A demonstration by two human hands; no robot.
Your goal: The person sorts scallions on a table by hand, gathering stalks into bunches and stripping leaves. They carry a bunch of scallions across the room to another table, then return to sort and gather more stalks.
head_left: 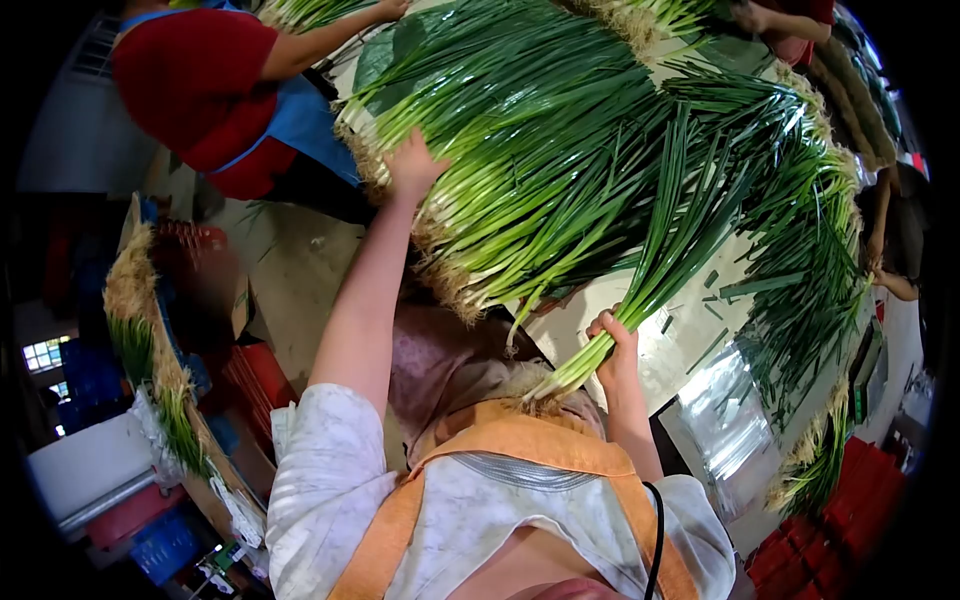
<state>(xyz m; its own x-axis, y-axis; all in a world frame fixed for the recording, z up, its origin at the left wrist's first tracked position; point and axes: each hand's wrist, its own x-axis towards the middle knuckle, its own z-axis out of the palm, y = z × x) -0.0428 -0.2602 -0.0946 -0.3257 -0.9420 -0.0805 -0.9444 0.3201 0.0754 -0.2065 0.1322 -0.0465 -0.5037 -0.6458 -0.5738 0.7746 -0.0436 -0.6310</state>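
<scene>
Wears an orange apron [530, 432] over a pale shirt [335, 470], nearest the camera and on the near side of the pile of green onions [540, 170]. Holds a separate bunch of green onions [650, 270] in the right hand [617, 345], near the pile's near right corner, with the grip closed around the pale stems a little up from the roots [540, 400]. Points those roots away from the pile, toward the body, and the leaves [672, 215] out toward its right part, along a near-to-far long axis with a slight slant to the right. Cannot tell contact from mere overlap at the leaf tips. Has the left hand [413, 165] at the pile's left edge, over pale stems, with the thumb spread from the fingers and nothing visibly pinched. Has that left hand nearer to the pile's root side than the right. Faces piled stalks laid roots to the near left, leaves to the far right, more slanted than the bunch. Shares the table [680, 355] with a person in red [195, 90], off the pile's left side.
</scene>
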